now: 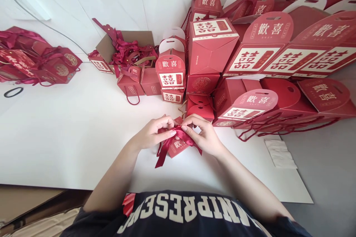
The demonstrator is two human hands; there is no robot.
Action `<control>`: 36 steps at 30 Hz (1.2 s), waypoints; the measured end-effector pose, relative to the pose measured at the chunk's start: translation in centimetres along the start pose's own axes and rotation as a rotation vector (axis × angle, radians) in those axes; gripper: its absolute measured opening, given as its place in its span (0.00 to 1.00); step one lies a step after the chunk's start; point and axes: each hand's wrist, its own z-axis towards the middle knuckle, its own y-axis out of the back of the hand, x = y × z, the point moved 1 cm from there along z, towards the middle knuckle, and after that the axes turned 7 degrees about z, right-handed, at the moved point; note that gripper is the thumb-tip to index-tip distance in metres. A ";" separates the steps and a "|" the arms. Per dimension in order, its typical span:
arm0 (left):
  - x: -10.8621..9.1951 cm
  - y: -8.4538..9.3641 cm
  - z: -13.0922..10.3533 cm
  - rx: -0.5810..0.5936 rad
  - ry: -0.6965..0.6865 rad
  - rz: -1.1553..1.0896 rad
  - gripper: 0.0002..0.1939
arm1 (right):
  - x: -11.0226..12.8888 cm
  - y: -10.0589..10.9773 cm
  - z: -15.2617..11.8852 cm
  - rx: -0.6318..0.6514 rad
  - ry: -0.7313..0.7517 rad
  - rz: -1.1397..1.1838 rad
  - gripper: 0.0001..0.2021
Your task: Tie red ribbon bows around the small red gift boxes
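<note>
Together, the left hand [156,130] and right hand [207,136] pinch part of a looped dark-red ribbon [187,139] over a small red box [176,151], which lies on the white table [83,137] between its near edge and the stacked red boxes [205,53] toward its far right corner.

A shiny dark-red ribbon [183,136], its tail trailing near left, crosses a small red box [176,150] with pale lettering.

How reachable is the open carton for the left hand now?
Probably not directly: the left hand pinches ribbon, and small red boxes stand before the carton; going over them looks possible.
</note>
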 end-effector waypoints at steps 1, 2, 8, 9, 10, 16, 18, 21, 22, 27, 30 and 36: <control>0.0 0.0 0.0 0.005 0.001 -0.005 0.11 | 0.0 0.0 0.0 0.002 0.003 -0.010 0.06; 0.0 0.0 0.0 0.008 0.001 -0.007 0.11 | 0.0 -0.1 0.0 0.011 0.006 -0.021 0.05; 0.0 0.0 0.2 0.005 -0.016 -0.010 0.12 | -0.5 -0.3 -0.1 0.065 0.081 -0.069 0.01; 0.0 0.0 0.2 0.008 -0.015 -0.025 0.12 | -0.6 -0.3 -0.1 0.056 0.087 -0.057 0.01; 0.1 0.0 0.2 0.013 -0.013 -0.041 0.12 | -0.8 -0.3 -0.1 0.051 0.089 -0.043 0.02; -0.1 0.0 0.3 -0.015 -0.004 -0.027 0.15 | -0.8 -0.1 -0.1 0.056 0.004 0.004 0.02; -0.3 0.1 0.1 -0.029 -0.021 0.017 0.14 | -0.5 0.1 -0.2 0.103 -0.062 0.081 0.04; -0.3 0.9 -0.6 -0.029 -0.046 0.041 0.15 | 0.3 1.2 -0.5 0.179 -0.112 0.202 0.08; -0.2 1.3 -1.1 -0.042 -0.061 0.040 0.16 | 0.5 1.9 -0.6 0.190 -0.118 0.216 0.07; 0.0 2.9 -3.7 -0.239 -0.091 0.124 0.13 | 1.2 5.0 -1.0 0.219 -0.220 0.235 0.02; -0.3 2.1 -4.4 -0.420 0.080 0.358 0.12 | 1.4 4.9 -0.7 0.237 -0.360 0.217 0.09; -0.2 -0.2 -4.4 -0.487 0.264 0.583 0.15 | 2.1 2.4 0.4 0.298 -0.362 -0.016 0.20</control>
